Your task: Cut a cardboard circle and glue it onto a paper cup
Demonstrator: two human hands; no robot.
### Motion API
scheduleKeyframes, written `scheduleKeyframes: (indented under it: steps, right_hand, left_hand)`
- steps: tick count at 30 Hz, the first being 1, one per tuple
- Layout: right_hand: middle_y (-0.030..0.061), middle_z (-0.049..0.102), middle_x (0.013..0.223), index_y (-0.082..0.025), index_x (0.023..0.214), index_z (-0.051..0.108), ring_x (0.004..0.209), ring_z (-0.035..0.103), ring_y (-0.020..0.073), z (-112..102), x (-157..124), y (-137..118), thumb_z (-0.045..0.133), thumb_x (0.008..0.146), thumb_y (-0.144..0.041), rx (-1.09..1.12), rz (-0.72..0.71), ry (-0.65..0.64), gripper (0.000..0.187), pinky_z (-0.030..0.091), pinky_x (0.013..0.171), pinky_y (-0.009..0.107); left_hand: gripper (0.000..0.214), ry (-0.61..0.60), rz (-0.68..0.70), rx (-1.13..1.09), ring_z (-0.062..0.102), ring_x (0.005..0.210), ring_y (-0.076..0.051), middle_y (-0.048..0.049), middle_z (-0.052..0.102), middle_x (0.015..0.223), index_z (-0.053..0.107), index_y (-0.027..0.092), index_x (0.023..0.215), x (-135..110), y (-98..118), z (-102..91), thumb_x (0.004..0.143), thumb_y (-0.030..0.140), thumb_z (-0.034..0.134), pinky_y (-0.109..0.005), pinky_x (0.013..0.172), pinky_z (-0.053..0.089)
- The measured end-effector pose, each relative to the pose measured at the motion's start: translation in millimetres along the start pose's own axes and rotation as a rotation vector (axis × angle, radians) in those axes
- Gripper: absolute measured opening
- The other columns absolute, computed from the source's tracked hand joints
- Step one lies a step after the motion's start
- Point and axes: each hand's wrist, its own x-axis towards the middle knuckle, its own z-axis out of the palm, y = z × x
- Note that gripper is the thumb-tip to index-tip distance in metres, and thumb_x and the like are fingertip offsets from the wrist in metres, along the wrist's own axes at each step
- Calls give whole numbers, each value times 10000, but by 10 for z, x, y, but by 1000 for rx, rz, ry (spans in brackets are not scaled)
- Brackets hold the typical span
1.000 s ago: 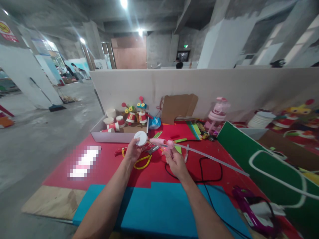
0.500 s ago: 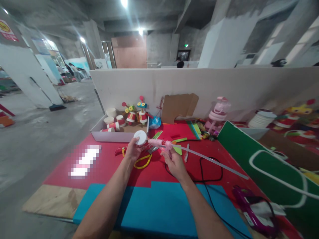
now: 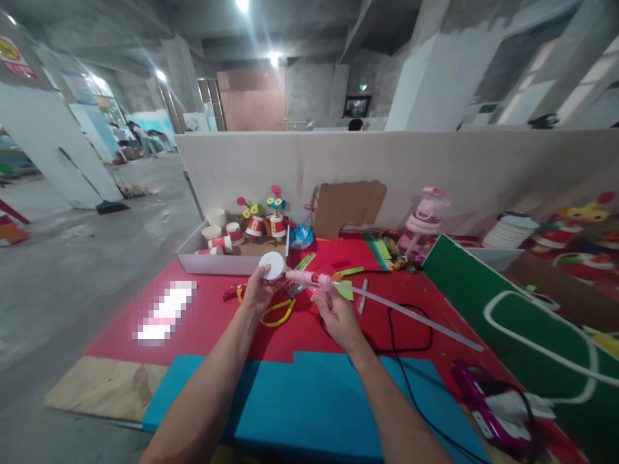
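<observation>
My left hand (image 3: 257, 293) grips a white disc (image 3: 273, 265) by its left edge, with the flat round face showing. In my right hand (image 3: 341, 317) is a pink hot glue gun (image 3: 305, 278), its nozzle pointing left, close to the disc's right edge. Whether nozzle and disc touch I cannot tell. A long translucent glue stick (image 3: 411, 312) sticks out of the gun's back toward the lower right. Beneath my hands lie yellow-handled scissors (image 3: 279, 316), partly covered by the left hand, and a small white tube (image 3: 362, 298) is just right of the gun.
A shallow box (image 3: 232, 265) at the back left holds paper cups (image 3: 234, 233) and two cup figures (image 3: 276, 222). Black cable (image 3: 394, 335) loops over the red tabletop (image 3: 116, 328). To the right stand a pink bottle (image 3: 425, 219), a green-sided box (image 3: 464, 290) and a purple device (image 3: 483, 412).
Both hands stay almost in place, with the disc and the glue gun held as before. The view has shifted only slightly.
</observation>
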Motion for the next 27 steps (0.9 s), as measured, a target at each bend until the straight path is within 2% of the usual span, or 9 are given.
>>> scheduleKeyframes:
  steps: [5, 15, 21, 27]
  right_hand:
    - [118, 703, 1104, -183, 1258, 554, 1014, 657, 271, 15, -3, 6, 430, 967, -439, -16, -12, 1, 407, 503, 845, 336]
    - [117, 702, 1121, -184, 1188, 583, 1044, 651, 279, 58, -16, 35, 439, 967, -420, -43, -68, -4, 353, 515, 861, 359]
    - [112, 705, 1114, -198, 1174, 598, 1032, 659, 281, 65, -20, 54, 448, 966, -409, -68, -88, 17, 332, 525, 852, 368]
    - [117, 710, 1107, -185, 1155, 622, 1022, 664, 276, 66, -17, 42, 463, 964, -381, -88, -142, 27, 316, 532, 862, 377]
  left_hand:
    - [312, 1, -4, -5, 603, 551, -135, -25, 696, 692, 628, 115, 1026, 1, -1, 0, 729, 212, 626, -352, 725, 569]
    - [181, 19, 10, -49, 587, 514, -122, -20, 675, 647, 641, 117, 886, 26, -27, -17, 716, 179, 632, -266, 573, 537]
    - [199, 35, -5, -47, 603, 514, -140, -33, 686, 659, 640, 108, 905, 26, -18, -9, 717, 169, 616, -288, 575, 546]
    - [287, 61, -28, -65, 607, 507, -136, -39, 700, 667, 639, 101, 993, 17, -11, 14, 714, 164, 615, -259, 550, 534]
